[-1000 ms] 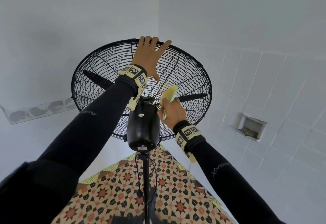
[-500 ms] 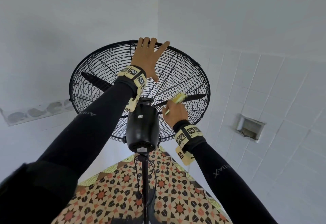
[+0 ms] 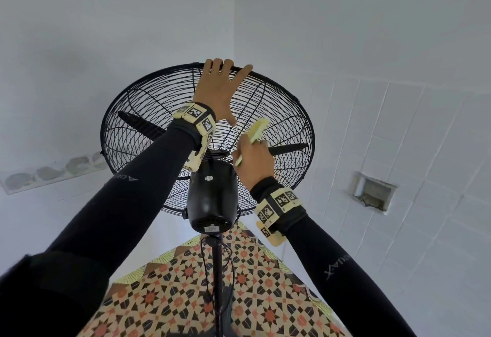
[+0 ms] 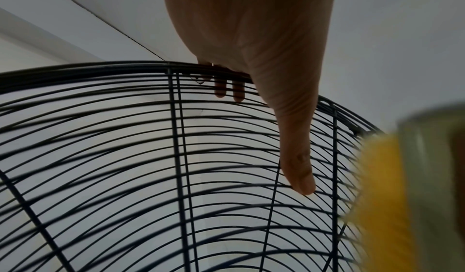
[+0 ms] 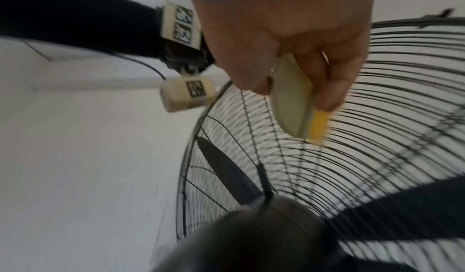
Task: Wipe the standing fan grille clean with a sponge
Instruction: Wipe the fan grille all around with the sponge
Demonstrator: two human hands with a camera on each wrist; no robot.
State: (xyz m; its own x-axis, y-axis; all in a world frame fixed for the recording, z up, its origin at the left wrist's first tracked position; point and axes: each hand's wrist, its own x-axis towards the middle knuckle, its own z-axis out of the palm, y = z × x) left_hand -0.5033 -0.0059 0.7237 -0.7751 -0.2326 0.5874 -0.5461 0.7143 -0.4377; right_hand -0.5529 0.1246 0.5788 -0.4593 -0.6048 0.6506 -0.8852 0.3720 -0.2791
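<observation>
A black standing fan is seen from behind, its wire grille (image 3: pixel 148 113) tilted toward a wall corner. My left hand (image 3: pixel 221 84) holds the top rim, fingers hooked over it; its fingertips (image 4: pixel 229 92) show through the wires and the thumb (image 4: pixel 299 172) lies along them. My right hand (image 3: pixel 255 158) grips a yellow sponge (image 3: pixel 259 129) with a pale green face, pressed on the rear grille (image 5: pixel 390 107) right of the motor housing (image 3: pixel 212 198). In the right wrist view the sponge (image 5: pixel 292 107) touches the wires with its yellow edge. It appears blurred as the sponge (image 4: pixel 392 196) in the left wrist view.
Black blades (image 3: pixel 289 148) sit inside the cage. The pole (image 3: pixel 218 283) drops to a patterned tile floor (image 3: pixel 164 297), with a cord (image 3: pixel 206 270) hanging beside it. A tiled wall with a recessed niche (image 3: pixel 372 196) stands at the right, a plain wall at the left.
My right hand has rubbed the sponge over the rear wires, out to the right and then back up and left, turning it more upright. The left hand kept its hold on the rim.
</observation>
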